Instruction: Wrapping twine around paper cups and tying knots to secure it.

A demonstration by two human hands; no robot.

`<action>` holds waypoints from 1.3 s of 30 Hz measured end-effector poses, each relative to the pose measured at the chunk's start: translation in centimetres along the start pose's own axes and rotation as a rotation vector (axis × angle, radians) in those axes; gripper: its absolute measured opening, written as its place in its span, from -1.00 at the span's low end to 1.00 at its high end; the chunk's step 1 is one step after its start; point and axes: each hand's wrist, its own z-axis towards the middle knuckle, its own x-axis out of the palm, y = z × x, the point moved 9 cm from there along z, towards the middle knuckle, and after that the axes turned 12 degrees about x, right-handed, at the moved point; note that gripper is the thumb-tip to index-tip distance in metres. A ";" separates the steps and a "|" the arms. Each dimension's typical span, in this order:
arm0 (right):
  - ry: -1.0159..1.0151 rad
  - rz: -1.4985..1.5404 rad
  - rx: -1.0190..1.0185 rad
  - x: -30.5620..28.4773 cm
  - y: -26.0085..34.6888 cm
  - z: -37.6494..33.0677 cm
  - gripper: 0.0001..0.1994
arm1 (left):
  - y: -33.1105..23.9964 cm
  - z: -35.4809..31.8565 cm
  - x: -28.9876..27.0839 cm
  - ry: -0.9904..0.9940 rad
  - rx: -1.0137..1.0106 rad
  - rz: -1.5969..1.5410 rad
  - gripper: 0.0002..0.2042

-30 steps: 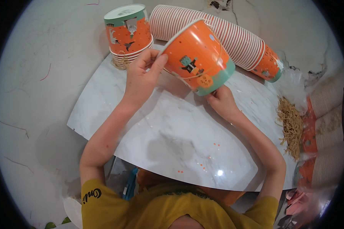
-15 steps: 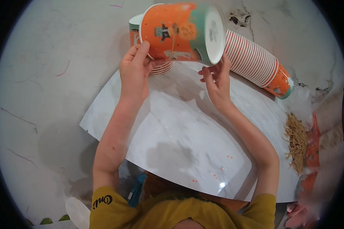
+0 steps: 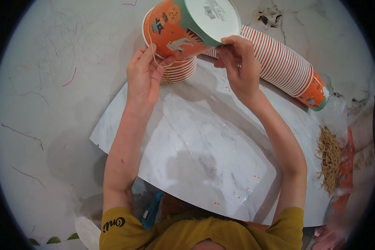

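I note a pale marble-patterned board (image 3: 204, 158) lying on a light stone floor (image 3: 50, 104), its curved edge toward me. Across its far right corner lies a long sleeve of nested paper cups (image 3: 279, 62) on its side, red-and-white striped along the rims, ending in an orange cup with a teal base. A bundle of tan strings (image 3: 330, 160) rests at the board's right edge. Behind the hands stands a short upright stack of cups (image 3: 180, 71), partly hidden. I hold one orange paper cup (image 3: 183, 27) raised above that stack, tilted, its teal-banded white base turned up and bearing a small printed label. My left hand (image 3: 146, 75) pinches the cup's rim, a thin tan loop under the fingers; my right hand (image 3: 237, 66) closes on the base edge with fingertips.
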 end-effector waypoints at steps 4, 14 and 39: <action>-0.006 0.043 0.043 0.7 0.3 1.6 -0.77 | 0.1 0.5 -0.6 0.006 0.038 0.002 -0.81; -0.045 -0.196 -0.171 3.2 3.7 6.2 -0.78 | -0.9 0.9 -2.8 -0.113 0.038 0.244 -0.75; 0.159 -0.610 0.026 10.1 5.0 11.0 -0.91 | 1.2 1.5 -6.6 -0.279 -0.045 0.237 -0.69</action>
